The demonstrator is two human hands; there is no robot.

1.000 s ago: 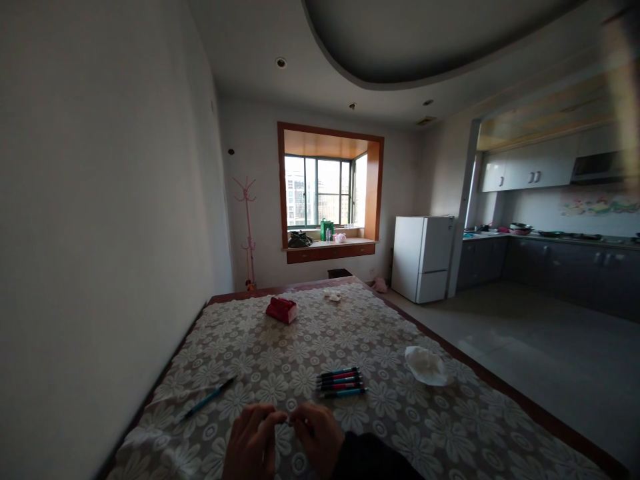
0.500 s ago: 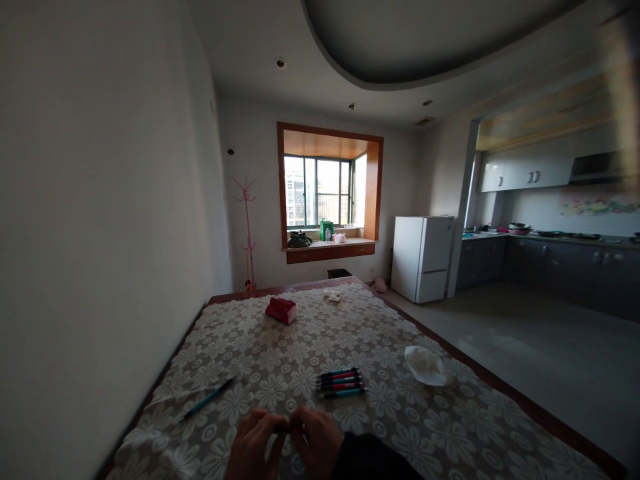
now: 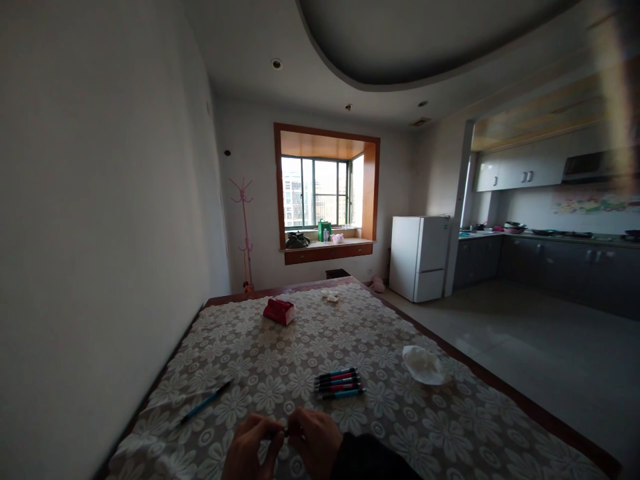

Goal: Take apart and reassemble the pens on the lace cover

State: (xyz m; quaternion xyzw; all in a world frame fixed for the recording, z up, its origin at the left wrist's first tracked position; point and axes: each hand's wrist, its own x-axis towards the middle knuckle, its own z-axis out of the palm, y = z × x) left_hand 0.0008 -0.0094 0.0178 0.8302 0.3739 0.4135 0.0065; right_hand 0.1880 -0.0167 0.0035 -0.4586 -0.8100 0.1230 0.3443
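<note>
My left hand (image 3: 253, 445) and my right hand (image 3: 316, 440) meet at the near side of the table, fingertips pinched together. Between them shows a bit of a small dark object (image 3: 286, 433), mostly hidden by the fingers and too small to name. Just beyond my right hand, several pens (image 3: 339, 383) with blue, red and black barrels lie side by side. A single blue pen (image 3: 206, 402) rests slantwise to the left of my left hand.
A patterned floral cloth (image 3: 270, 360) covers the table. Farther back lie a red pack (image 3: 279, 311) and a small whitish item (image 3: 330, 299). A crumpled white plastic bag (image 3: 424, 365) sits at the right. The wall (image 3: 115, 233) runs along the left edge.
My hands have shifted slightly, the fingertips parting a little so that a bit of the dark object shows between them. The pens stay where they were.
</note>
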